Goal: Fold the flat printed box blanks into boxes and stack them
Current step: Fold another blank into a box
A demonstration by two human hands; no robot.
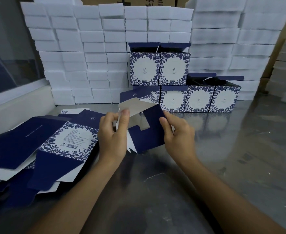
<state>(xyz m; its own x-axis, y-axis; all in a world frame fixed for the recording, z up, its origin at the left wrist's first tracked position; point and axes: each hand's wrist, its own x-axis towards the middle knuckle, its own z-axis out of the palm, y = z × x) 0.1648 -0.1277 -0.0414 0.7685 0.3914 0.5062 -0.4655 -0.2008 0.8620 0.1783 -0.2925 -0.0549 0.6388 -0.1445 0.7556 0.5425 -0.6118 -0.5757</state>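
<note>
A half-folded navy and white box (pixel 149 130) hangs in front of me above the steel table (pixel 223 157). My left hand (pixel 113 134) pinches its white inner flap, thumb on top. On the box's right edge, my right hand (pixel 177 132) grips the navy panel. A loose pile of flat printed blanks (pixel 42 146) lies at the left. Several folded boxes with blue floral print (pixel 199 98) stand in a row at the back, lids open, with two more (pixel 159 68) stacked on them.
White foam blocks (pixel 88 56) are stacked high behind the boxes and on the right side (pixel 231 39). A pale ledge (pixel 20 102) runs along the table's left edge. Brown cartons show at the top.
</note>
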